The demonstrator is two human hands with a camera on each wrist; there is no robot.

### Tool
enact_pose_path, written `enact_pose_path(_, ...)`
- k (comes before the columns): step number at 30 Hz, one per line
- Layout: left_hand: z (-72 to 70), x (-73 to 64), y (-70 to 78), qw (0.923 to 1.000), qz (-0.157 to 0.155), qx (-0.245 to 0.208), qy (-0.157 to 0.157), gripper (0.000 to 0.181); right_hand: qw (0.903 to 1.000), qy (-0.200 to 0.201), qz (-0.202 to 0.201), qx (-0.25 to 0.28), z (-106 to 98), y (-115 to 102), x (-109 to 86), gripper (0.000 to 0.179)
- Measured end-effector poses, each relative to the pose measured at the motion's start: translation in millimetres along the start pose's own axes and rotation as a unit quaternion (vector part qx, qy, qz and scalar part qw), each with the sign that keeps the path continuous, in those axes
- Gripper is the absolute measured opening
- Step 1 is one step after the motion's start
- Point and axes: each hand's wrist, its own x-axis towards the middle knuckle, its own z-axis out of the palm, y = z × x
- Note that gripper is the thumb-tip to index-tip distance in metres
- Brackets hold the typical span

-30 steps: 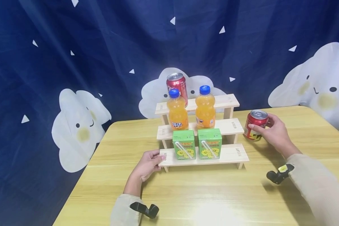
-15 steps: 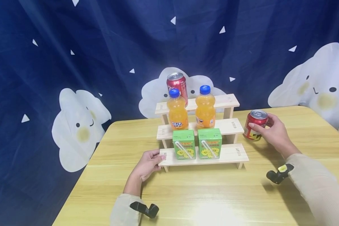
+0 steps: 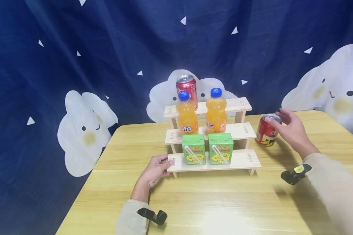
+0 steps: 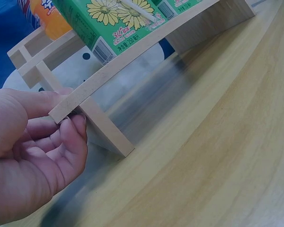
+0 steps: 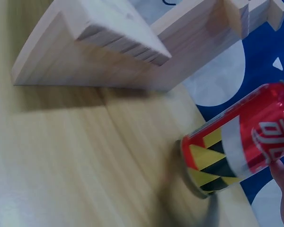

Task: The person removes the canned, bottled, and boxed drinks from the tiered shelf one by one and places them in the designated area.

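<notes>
My left hand pinches the left end of the bottom step of a three-tier wooden display stand. In the left wrist view the thumb lies on top of the board and the curled fingers sit beneath it. To the right of the stand, my right hand holds a red soda can near its top, thumb on the near side. The far fingers are partly hidden behind the can. The right wrist view shows the can's base at the tabletop; whether it touches is hard to tell.
Two green drink cartons with straws stand on the bottom step. Two orange soda bottles with blue caps occupy the middle step. Another red can is on the top step's left half. A blue cloud-print curtain hangs behind the wooden table.
My right hand has shifted up toward the can's rim, and the can has turned so that white lettering now faces forward. The left hand keeps its pinch. The head view has shifted slightly.
</notes>
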Motion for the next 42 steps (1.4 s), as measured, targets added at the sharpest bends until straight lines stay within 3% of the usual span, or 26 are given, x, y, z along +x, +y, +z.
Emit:
enact_pose_path(7,-0.4,1.0,-0.3,1.0,0.001,-0.005,0.002,0.044,0.9999,-0.007,-0.011,-0.004,-9,-18,11.1,0.086)
enact_pose_path(16,0.6,2.2,1.2,1.0,0.005,-0.002,0.005,0.041,0.9995,-0.003,-0.028,-0.016,-15,-55,24.0,0.086)
enact_pose_path(32,1.4,0.3,1.0,1.0,0.005,-0.006,0.002,0.041,0.9956,-0.036,-0.075,-0.042,9,-140,34.8,0.083)
enact_pose_path(42,1.0,0.0,0.9,1.0,0.003,-0.002,0.002,0.04,0.9902,-0.062,-0.117,-0.044,28,-173,36.3,0.083)
